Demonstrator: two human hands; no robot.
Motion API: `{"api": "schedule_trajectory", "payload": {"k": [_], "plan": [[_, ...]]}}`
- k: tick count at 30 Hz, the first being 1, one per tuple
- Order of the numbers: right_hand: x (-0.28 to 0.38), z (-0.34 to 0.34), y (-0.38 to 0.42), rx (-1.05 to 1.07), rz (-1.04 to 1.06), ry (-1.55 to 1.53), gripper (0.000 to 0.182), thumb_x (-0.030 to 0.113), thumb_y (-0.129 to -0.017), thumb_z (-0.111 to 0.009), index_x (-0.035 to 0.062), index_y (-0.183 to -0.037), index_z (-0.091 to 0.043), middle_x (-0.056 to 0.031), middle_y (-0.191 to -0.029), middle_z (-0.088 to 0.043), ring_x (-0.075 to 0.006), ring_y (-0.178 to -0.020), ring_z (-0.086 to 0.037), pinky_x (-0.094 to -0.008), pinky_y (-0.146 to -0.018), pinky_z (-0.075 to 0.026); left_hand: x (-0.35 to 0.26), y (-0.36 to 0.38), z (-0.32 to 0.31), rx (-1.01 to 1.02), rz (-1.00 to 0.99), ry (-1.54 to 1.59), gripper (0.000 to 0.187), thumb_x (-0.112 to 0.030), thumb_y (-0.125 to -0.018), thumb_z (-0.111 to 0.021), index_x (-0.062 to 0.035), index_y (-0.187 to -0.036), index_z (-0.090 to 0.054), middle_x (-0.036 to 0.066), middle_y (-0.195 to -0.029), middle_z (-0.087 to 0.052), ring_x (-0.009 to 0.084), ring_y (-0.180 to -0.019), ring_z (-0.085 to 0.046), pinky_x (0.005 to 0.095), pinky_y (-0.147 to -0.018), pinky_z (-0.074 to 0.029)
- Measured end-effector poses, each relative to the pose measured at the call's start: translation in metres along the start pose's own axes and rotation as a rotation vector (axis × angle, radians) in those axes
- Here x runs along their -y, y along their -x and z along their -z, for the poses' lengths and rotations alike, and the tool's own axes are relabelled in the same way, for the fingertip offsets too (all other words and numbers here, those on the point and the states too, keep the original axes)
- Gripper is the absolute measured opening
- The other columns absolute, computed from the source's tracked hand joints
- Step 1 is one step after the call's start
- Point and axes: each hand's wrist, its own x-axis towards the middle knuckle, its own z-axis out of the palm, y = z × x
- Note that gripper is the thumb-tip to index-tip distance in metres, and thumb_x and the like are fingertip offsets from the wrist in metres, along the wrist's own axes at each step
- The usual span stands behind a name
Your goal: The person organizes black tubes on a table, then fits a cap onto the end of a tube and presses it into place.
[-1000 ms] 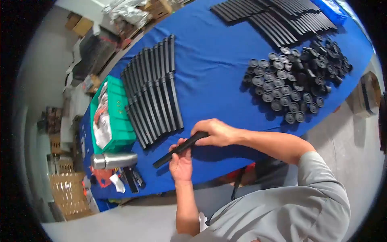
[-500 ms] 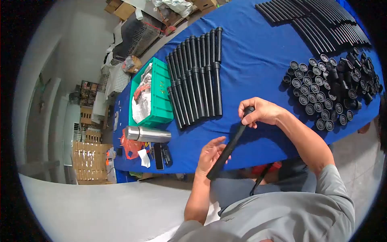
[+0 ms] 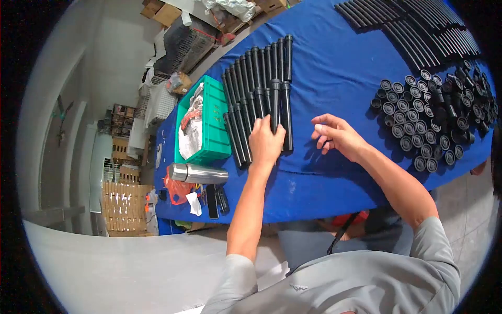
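Observation:
My left hand (image 3: 267,140) is closed round the lower part of a black capped tube (image 3: 275,99), which lies over the near row of similar tubes (image 3: 243,128). The tube's thicker cap end points away from me. To the right, my right hand (image 3: 334,133) hovers over the blue cloth with its fingers apart and nothing in them. A second row of black tubes (image 3: 256,65) lies just beyond the near one. Black round caps (image 3: 410,115) form a cluster on the right side of the table.
Left of the tubes is a green crate (image 3: 215,123) with a white bundle inside. Near it are a steel flask (image 3: 201,174), a red bag (image 3: 177,187) and a phone (image 3: 211,201). Thin black rods (image 3: 413,39) cover the far right of the blue table (image 3: 334,68).
My left hand has moved up and left with the tube to the rows. My right hand has let go of the tube's top end and opened.

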Motion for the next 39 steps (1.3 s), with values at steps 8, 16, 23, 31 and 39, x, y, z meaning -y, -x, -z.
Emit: {"api": "schedule_trajectory", "payload": {"k": [8,16,23,31,39], "plan": [[0.001,-0.001,0.0,0.011,-0.009,0.04,0.053,0.032,-0.097,-0.072,0.0,-0.133,-0.052,-0.0094,-0.102,-0.065,-0.0113,-0.077,-0.066,-0.0267,-0.063,-0.057,0.013,-0.048,-0.034,0.209,0.161,-0.309,0.058,-0.031,-0.09,-0.058,-0.0179,-0.146,-0.054,0.023,-0.118,-0.068,0.045,-0.105,-0.068,0.0578,-0.092,-0.054],[-0.001,-0.001,-0.001,0.014,-0.012,0.041,0.052,0.033,-0.097,-0.071,-0.001,-0.133,-0.052,-0.0093,-0.101,-0.065,-0.0105,-0.076,-0.065,-0.0259,-0.063,-0.057,0.015,-0.049,-0.035,0.267,0.15,-0.371,0.058,-0.03,-0.09,-0.06,-0.0186,-0.147,-0.053,0.024,-0.119,-0.068,0.0457,-0.104,-0.069,0.0587,-0.089,-0.055],[-0.002,-0.001,-0.001,0.017,-0.009,0.048,0.049,0.032,-0.098,-0.07,-0.0011,-0.131,-0.054,-0.0081,-0.099,-0.066,-0.0101,-0.076,-0.065,-0.0256,-0.062,-0.057,0.018,-0.047,-0.032,0.268,0.109,-0.388,0.053,-0.03,-0.093,-0.062,-0.0198,-0.144,-0.056,0.022,-0.116,-0.062,0.0435,-0.099,-0.07,0.0573,-0.084,-0.057],[-0.004,0.001,-0.002,0.007,-0.005,0.057,0.048,0.033,-0.098,-0.071,-0.0008,-0.128,-0.056,-0.0074,-0.098,-0.067,-0.0102,-0.074,-0.064,-0.0259,-0.062,-0.057,0.018,-0.042,-0.025,0.259,0.088,-0.394,0.05,-0.038,-0.097,-0.063,-0.021,-0.144,-0.057,0.021,-0.114,-0.061,0.0421,-0.097,-0.07,0.0551,-0.08,-0.058],[-0.006,0.0,-0.004,0.003,0.028,0.044,0.027,0.03,-0.097,-0.071,0.0062,-0.087,-0.064,0.0023,-0.07,-0.055,-0.0086,-0.059,-0.054,-0.0261,-0.051,-0.045,-0.014,-0.044,-0.034,-0.017,-0.144,-0.137,0.034,-0.029,-0.097,-0.064,-0.012,-0.126,-0.067,0.015,-0.102,-0.066,0.0386,-0.09,-0.07,0.0511,-0.075,-0.057]]}}
